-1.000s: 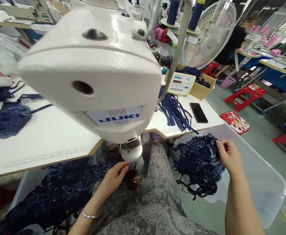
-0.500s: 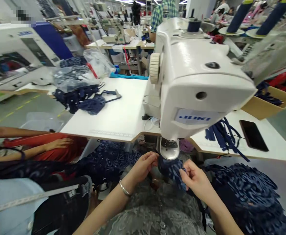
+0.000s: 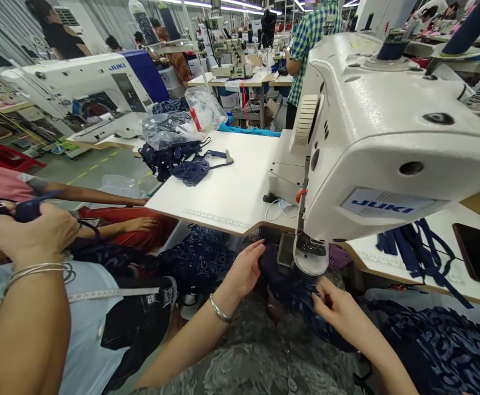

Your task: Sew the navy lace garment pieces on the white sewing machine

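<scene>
Head view: both hands work navy lace [image 3: 293, 291] under the machine [image 3: 371, 148] foot, low centre. Left hand [image 3: 246, 269] lies flat on it, fingers loose; right hand [image 3: 336, 310] pinches its edge. Feeding looks underway; next calls for lining the edge up squarely.

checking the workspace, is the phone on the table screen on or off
Off: the phone lies flat on the white table, its screen plain black.
</scene>
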{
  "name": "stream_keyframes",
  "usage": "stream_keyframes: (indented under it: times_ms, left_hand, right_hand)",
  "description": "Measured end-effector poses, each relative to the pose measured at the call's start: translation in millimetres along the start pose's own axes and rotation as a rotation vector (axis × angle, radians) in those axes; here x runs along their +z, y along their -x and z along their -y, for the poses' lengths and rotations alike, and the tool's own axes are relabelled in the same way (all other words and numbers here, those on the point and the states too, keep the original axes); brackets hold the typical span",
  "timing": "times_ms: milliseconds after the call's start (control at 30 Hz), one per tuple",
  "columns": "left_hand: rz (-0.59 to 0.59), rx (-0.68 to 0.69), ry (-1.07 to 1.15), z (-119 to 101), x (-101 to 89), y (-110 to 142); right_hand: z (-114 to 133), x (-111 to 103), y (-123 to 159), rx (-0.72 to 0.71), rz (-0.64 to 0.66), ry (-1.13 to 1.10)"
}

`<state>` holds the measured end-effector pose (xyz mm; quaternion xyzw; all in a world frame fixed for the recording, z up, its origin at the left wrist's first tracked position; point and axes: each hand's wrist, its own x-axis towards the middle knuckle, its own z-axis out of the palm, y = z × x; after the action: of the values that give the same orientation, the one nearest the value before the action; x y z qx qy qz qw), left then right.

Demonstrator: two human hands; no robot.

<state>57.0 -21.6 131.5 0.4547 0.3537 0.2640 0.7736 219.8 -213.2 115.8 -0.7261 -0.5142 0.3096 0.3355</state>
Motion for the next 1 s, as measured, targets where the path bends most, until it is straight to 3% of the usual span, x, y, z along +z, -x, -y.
stream_keyframes:
  times_ms: [233, 367, 467, 567, 700, 800, 900, 1000]
  left_hand:
    - [0.083, -0.079, 0.112, -33, 11.1, 31]
    - [0.117, -0.072, 0.065, -40, 19.4, 44]
    - [0.145, 0.005, -0.091, -44, 24.0, 51]
    - [0.205, 0.092, -0.295, -48, 29.1, 54]
    - [0.325, 0.041, -0.341, -51, 44.0, 52]
    - [0.348, 0.062, -0.403, -49, 58.1, 49]
    - [0.249, 0.277, -0.642, -43, 63.7, 42]
    - [0.036, 0.77, -0.946, -35, 58.8, 34]
  right_hand:
    - [29, 17, -17, -0.135, -0.103, 0.085]
    - [42, 37, -22, -0.289, 0.03, -0.123]
    - [49, 45, -21, -0.232, -0.056, -0.269]
    - [54, 36, -13, -0.137, -0.168, -0.337]
    - [59, 7, 5, -0.072, -0.229, -0.439]
    - [62, -14, 9, -0.007, -0.339, -0.405]
    - [61, -29, 0, 0.04, -0.404, -0.288]
    - [55, -40, -16, 0.04, -0.382, -0.21]
